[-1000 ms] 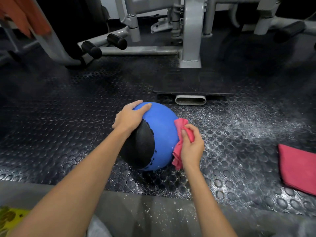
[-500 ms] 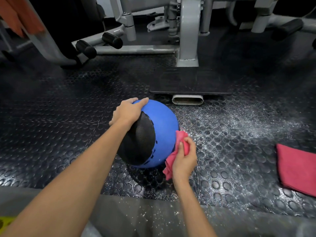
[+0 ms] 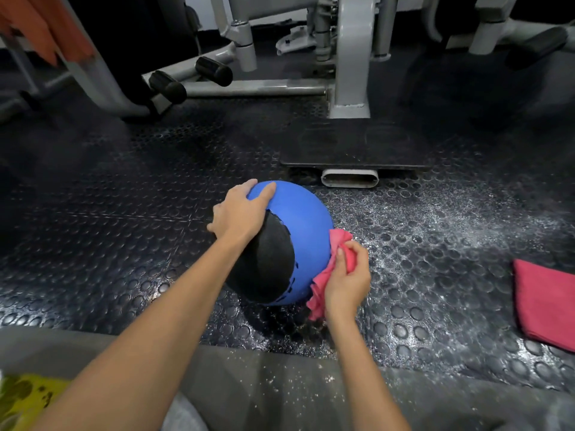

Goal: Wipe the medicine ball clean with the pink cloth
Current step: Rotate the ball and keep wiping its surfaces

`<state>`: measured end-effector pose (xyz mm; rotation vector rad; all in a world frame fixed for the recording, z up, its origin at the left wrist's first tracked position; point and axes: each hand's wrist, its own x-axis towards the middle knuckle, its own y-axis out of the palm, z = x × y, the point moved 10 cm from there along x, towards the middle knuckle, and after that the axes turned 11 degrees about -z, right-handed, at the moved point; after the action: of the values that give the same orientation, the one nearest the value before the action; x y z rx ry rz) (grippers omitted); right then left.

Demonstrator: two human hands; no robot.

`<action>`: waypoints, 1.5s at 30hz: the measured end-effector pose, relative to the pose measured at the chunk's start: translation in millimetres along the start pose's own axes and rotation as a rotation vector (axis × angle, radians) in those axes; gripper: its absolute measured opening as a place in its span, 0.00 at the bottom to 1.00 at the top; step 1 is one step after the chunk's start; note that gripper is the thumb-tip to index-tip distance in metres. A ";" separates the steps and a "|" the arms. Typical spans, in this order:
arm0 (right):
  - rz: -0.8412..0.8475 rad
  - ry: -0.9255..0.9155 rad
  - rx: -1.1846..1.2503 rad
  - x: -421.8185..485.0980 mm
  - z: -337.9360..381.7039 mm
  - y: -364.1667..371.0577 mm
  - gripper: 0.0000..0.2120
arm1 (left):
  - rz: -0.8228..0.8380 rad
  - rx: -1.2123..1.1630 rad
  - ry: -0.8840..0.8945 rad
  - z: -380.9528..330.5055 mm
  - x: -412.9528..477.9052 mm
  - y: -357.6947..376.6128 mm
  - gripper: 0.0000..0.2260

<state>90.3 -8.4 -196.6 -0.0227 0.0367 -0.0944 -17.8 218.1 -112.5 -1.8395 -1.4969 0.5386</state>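
A blue and black medicine ball (image 3: 298, 231) rests on the studded black rubber floor (image 3: 124, 244) in the middle of the head view. My left hand (image 3: 241, 213) lies spread over the ball's upper left side and holds it steady. My right hand (image 3: 348, 279) is closed on a crumpled pink cloth (image 3: 334, 265), which presses against the ball's lower right side. The part of the ball under the cloth and its underside are hidden.
A second folded pink cloth (image 3: 547, 303) lies on the floor at the right edge. Grey gym machine frames (image 3: 350, 73) with black padded rollers (image 3: 189, 77) stand behind the ball. A flat black footplate (image 3: 354, 147) sits just beyond it. White dust speckles the floor at right.
My right hand slid the pink cloth down the ball's right side from near its middle to its lower part. My left hand stayed on top of the ball.
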 end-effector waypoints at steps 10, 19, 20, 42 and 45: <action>0.384 -0.373 -0.254 2.2 86.7 48.2 0.06 | -0.091 -0.349 0.231 43.2 -65.6 -38.7 0.18; 0.506 -0.511 -0.196 -26.0 139.2 57.4 0.06 | 0.128 -0.714 -0.003 61.9 -81.1 -34.4 0.17; 0.555 -0.567 -0.260 -36.8 145.7 68.9 0.07 | 0.110 -0.603 0.075 57.8 -80.1 -33.7 0.17; 0.475 -0.373 -0.596 22.6 116.1 18.9 0.05 | -0.120 -0.165 0.551 -19.5 -155.2 -13.2 0.23; 0.500 -0.366 -0.671 34.3 101.2 -7.9 0.20 | 0.046 -0.396 0.597 -29.7 -154.5 -13.2 0.22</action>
<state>127.5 -17.3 -96.6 -0.6965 -0.2933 0.4266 -44.3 63.0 -99.4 -2.0837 -1.1980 -0.3019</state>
